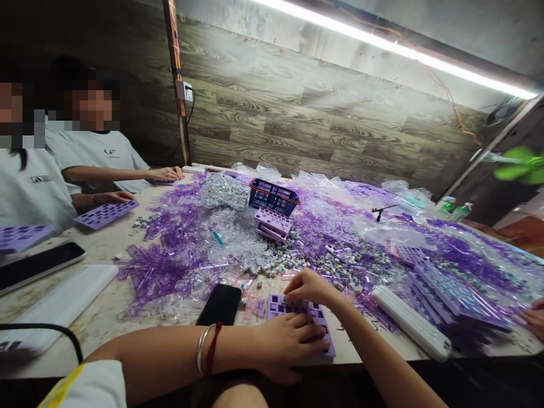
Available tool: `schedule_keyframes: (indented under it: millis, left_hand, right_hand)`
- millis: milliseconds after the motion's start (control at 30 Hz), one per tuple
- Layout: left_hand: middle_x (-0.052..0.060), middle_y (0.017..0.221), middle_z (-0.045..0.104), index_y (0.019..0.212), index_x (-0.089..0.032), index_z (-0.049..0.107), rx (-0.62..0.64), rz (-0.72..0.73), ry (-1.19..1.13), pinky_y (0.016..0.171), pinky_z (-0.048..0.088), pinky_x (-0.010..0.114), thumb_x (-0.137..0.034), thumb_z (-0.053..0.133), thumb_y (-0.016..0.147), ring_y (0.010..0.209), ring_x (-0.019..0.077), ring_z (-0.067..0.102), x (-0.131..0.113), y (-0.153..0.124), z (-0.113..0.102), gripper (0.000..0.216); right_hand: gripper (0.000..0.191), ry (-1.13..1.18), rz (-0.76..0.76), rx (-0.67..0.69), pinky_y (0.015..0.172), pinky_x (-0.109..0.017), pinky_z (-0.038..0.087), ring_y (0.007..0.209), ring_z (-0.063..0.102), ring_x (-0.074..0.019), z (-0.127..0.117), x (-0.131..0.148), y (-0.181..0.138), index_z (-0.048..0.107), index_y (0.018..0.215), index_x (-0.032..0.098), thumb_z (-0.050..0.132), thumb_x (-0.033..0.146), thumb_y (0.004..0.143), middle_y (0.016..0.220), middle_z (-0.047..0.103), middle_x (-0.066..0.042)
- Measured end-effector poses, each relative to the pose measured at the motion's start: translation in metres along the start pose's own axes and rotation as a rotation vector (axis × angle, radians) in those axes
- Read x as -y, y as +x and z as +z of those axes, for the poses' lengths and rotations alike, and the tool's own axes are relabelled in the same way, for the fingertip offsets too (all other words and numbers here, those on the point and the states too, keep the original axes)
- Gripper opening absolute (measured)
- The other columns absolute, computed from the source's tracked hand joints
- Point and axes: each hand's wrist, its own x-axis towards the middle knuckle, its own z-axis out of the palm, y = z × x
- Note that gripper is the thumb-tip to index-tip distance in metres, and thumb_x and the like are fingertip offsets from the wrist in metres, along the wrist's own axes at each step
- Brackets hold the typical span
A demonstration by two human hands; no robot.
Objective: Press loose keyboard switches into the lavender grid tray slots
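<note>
A purple tray with rows of square openings lies at the table's near edge in front of me. My left hand, with a silver bangle and a red band at the wrist, rests flat across the tray, fingers stretched out and a little apart. Over the tray's far edge my right hand is bent down with its fingertips pinched together. Whatever sits in the pinch is too small to name. Small clear and pink plastic pieces lie just left of the tray, beside a black phone.
A mound of purple and clear plastic pieces covers the table's middle, with a dark basket on it. Stacked purple trays and a white bar lie right. Co-workers sit left; another person's hand shows far right.
</note>
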Motion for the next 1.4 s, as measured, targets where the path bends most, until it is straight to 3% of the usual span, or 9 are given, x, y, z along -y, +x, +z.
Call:
schedule_keyframes:
  millis: [200, 433, 800, 1167, 1300, 1400]
  left_hand:
    - [0.014, 0.139, 0.040, 0.139, -0.012, 0.030, 0.010, -0.010, -0.002, 0.105, 0.033, 0.041, -0.037, 0.063, 0.074, 0.125, 0.0318, 0.039, -0.002, 0.000, -0.004, 0.076]
    - [0.014, 0.139, 0.040, 0.139, -0.012, 0.031, 0.009, -0.009, -0.020, 0.104, 0.034, 0.040, -0.038, 0.061, 0.075, 0.125, 0.0312, 0.039, -0.001, 0.000, -0.004, 0.075]
    - [0.015, 0.137, 0.041, 0.138, -0.014, 0.030, 0.005, -0.016, -0.050, 0.101, 0.035, 0.044, -0.036, 0.061, 0.074, 0.121, 0.0332, 0.041, -0.002, 0.002, -0.006, 0.074]
    - [0.016, 0.135, 0.044, 0.138, -0.012, 0.031, -0.001, 0.025, 0.009, 0.100, 0.036, 0.042, -0.037, 0.064, 0.072, 0.120, 0.0328, 0.044, -0.001, 0.000, -0.008, 0.078]
    - [0.015, 0.134, 0.045, 0.138, -0.012, 0.033, -0.004, 0.024, 0.012, 0.103, 0.035, 0.040, -0.038, 0.064, 0.074, 0.120, 0.0316, 0.044, -0.001, -0.002, -0.006, 0.076]
    - [0.013, 0.137, 0.043, 0.139, -0.013, 0.033, -0.003, -0.027, -0.026, 0.104, 0.036, 0.039, -0.040, 0.063, 0.076, 0.123, 0.0310, 0.041, -0.002, -0.003, -0.005, 0.075]
  right_hand:
    - [0.023, -0.127, -0.015, 0.241, 0.062, -0.020, 0.045, 0.071, 0.065, -0.0166, -0.013, 0.010, 0.020, 0.077, 0.085, 0.016, 0.071, 0.018, 0.063, 0.075, 0.074, -0.002]
    - [0.015, -0.151, -0.034, 0.271, 0.055, -0.019, 0.041, 0.065, 0.062, -0.0141, -0.012, 0.009, 0.024, 0.075, 0.077, 0.015, 0.073, 0.018, 0.062, 0.068, 0.071, 0.000]
    - [0.008, -0.306, 0.013, 0.102, 0.048, -0.019, 0.033, 0.056, 0.056, -0.0117, -0.005, 0.029, 0.009, 0.072, 0.065, 0.014, 0.077, 0.012, 0.059, 0.062, 0.069, -0.001]
    - [0.005, -0.184, 0.040, -0.059, 0.050, -0.017, 0.038, 0.060, 0.059, -0.0115, 0.010, 0.014, -0.006, 0.070, 0.072, 0.013, 0.067, 0.012, 0.067, 0.069, 0.070, -0.001]
    - [0.005, -0.091, -0.047, -0.204, 0.060, -0.020, 0.044, 0.067, 0.062, -0.0139, 0.015, -0.002, -0.015, 0.069, 0.074, 0.015, 0.065, 0.015, 0.072, 0.074, 0.070, -0.003]
    - [0.011, -0.232, 0.019, -0.426, 0.072, -0.025, 0.046, 0.079, 0.063, -0.0183, 0.008, -0.017, -0.019, 0.069, 0.079, 0.015, 0.058, 0.015, 0.078, 0.082, 0.070, -0.006]
